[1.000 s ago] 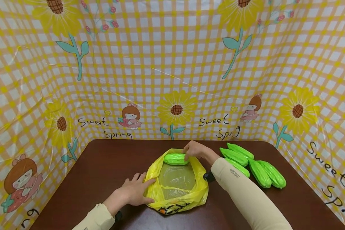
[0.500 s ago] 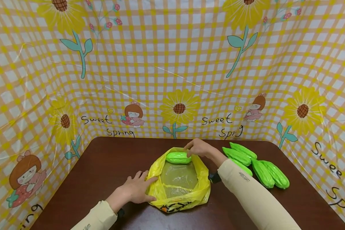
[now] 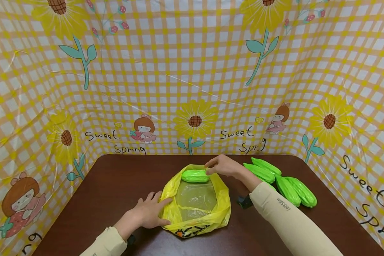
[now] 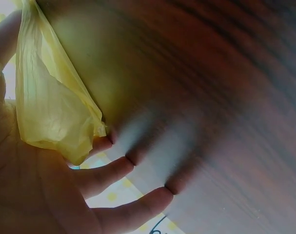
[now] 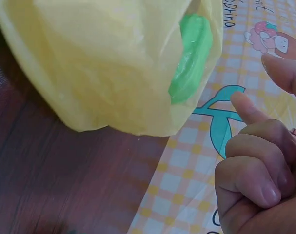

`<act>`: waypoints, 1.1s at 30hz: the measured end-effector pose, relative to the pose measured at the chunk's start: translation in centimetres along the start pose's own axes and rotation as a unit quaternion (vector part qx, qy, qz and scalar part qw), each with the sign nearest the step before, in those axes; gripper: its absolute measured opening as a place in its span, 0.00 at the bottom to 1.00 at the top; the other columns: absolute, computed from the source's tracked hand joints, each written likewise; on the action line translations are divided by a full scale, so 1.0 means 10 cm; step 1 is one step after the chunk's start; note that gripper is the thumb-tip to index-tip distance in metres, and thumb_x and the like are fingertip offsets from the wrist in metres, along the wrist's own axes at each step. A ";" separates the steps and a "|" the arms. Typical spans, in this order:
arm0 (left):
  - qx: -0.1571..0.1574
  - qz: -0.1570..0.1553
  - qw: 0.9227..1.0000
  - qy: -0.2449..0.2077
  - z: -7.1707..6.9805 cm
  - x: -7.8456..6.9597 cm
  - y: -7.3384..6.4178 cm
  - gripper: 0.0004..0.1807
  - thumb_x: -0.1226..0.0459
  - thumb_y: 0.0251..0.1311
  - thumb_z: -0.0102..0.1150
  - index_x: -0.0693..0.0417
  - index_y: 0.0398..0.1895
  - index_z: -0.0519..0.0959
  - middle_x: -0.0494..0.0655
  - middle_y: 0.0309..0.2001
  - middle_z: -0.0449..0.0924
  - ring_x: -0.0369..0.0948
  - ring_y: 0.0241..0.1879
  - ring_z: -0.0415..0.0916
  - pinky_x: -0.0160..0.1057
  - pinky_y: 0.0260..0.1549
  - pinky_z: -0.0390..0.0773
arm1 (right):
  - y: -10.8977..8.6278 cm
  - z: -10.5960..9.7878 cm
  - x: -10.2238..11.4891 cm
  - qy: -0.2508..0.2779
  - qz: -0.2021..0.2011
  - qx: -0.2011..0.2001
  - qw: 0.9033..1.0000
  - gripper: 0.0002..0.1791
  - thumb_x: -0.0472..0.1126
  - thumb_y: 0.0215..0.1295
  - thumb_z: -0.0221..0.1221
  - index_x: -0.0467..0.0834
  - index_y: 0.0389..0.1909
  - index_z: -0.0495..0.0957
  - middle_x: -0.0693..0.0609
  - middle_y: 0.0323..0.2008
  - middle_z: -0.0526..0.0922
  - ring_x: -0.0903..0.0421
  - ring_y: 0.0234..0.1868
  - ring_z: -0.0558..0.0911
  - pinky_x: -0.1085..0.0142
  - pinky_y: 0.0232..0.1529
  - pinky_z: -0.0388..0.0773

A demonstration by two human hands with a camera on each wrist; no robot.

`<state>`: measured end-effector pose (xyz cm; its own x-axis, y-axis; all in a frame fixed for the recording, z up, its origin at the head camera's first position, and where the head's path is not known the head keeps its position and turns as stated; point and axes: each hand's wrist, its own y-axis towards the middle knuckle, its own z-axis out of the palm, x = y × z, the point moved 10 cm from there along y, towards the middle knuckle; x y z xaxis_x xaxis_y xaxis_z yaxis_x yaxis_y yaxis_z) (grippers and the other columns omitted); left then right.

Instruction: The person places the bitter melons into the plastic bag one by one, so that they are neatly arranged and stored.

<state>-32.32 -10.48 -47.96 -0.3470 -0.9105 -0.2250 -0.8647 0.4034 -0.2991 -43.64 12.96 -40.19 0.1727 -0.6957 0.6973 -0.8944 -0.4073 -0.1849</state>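
Observation:
A yellow plastic bag [image 3: 222, 209] stands with its mouth up on the brown table. Inside, against its far wall, lies a bright green ridged gourd [image 3: 194, 176]. My left hand [image 3: 150, 211] rests spread on the table at the bag's left side; in the left wrist view, fingertips [image 4: 165, 192] touch the tabletop, and bag film lies across the palm. By the far right rim is my right hand [image 3: 225, 166]. The right wrist view shows its thumb and forefinger apart with nothing between them, and the other fingers [image 5: 252, 180] curled.
Several more green gourds [image 3: 288, 190] lie in a loose group at the table's right. A checked sunflower cloth [image 3: 166, 71] walls the table [image 3: 121, 177] at the back and both sides.
My right hand has let go of the gourd's right end and drawn slightly right, away from it. The left hand stays at the bag. The head view shifts a little.

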 end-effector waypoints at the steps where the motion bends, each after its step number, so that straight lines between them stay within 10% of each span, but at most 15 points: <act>1: 0.000 0.001 1.000 -0.002 0.00 0.00 0.00 0.43 0.36 0.61 0.61 0.32 0.77 0.61 0.56 0.78 0.51 0.61 0.76 0.50 0.73 0.62 0.59 | -0.02 -0.01 -0.02 0.007 0.003 0.001 1.000 0.26 0.47 0.65 0.66 0.41 0.62 0.80 0.41 0.56 0.84 0.55 0.29 0.69 0.60 0.30 0.66; 6: -0.001 -0.002 1.000 -0.004 0.00 -0.01 0.00 0.43 0.37 0.60 0.62 0.34 0.77 0.62 0.56 0.78 0.52 0.61 0.76 0.52 0.73 0.61 0.61 | -0.13 -0.05 -0.11 0.035 0.011 -0.004 0.999 0.24 0.48 0.68 0.64 0.43 0.62 0.80 0.48 0.32 0.90 0.62 0.13 0.52 0.65 0.20 0.58; 10: -0.011 0.001 1.000 0.004 -0.02 -0.02 0.01 0.42 0.38 0.60 0.63 0.35 0.77 0.62 0.57 0.77 0.53 0.61 0.75 0.53 0.72 0.60 0.62 | -0.22 -0.10 -0.19 0.059 0.015 -0.014 0.998 0.24 0.51 0.69 0.63 0.45 0.61 0.81 0.59 0.09 0.69 0.61 0.10 0.48 0.66 0.16 0.55; 17: -0.007 -0.001 1.000 0.008 -0.02 -0.03 -0.01 0.42 0.38 0.61 0.63 0.35 0.77 0.62 0.58 0.78 0.53 0.61 0.75 0.53 0.73 0.60 0.62 | -0.43 -0.20 -0.27 0.093 0.022 -0.029 0.995 0.22 0.51 0.70 0.63 0.47 0.60 0.81 0.57 0.28 0.83 0.60 0.11 0.49 0.64 0.17 0.55; 23: -0.008 0.002 1.000 0.004 -0.01 -0.03 0.01 0.43 0.38 0.61 0.62 0.36 0.77 0.62 0.58 0.77 0.53 0.62 0.74 0.54 0.73 0.59 0.63 | -0.60 -0.29 -0.39 0.124 0.026 -0.039 0.991 0.25 0.50 0.71 0.61 0.42 0.64 0.78 0.60 0.09 0.55 0.60 0.12 0.48 0.65 0.18 0.55; 29: -0.017 0.006 1.000 0.010 -0.03 -0.04 0.00 0.43 0.37 0.60 0.63 0.36 0.77 0.63 0.58 0.77 0.54 0.61 0.74 0.55 0.73 0.58 0.64 | -0.72 -0.38 -0.55 0.134 0.031 -0.048 0.989 0.27 0.50 0.72 0.60 0.42 0.66 0.75 0.59 0.20 0.78 0.61 0.12 0.49 0.64 0.18 0.56; 33: -0.017 0.006 1.000 0.013 -0.02 -0.04 0.00 0.43 0.37 0.60 0.62 0.36 0.77 0.63 0.58 0.77 0.54 0.61 0.74 0.55 0.72 0.58 0.65 | -0.80 -0.41 -0.62 0.151 0.028 -0.046 0.987 0.30 0.51 0.71 0.61 0.40 0.68 0.73 0.59 0.15 0.72 0.60 0.12 0.49 0.64 0.17 0.55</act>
<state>-32.28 -10.12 -47.64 -0.3654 -0.9081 -0.2045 -0.8726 0.4107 -0.2645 -39.25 22.99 -40.22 0.0030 -0.5018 0.8650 -0.9352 -0.3078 -0.1753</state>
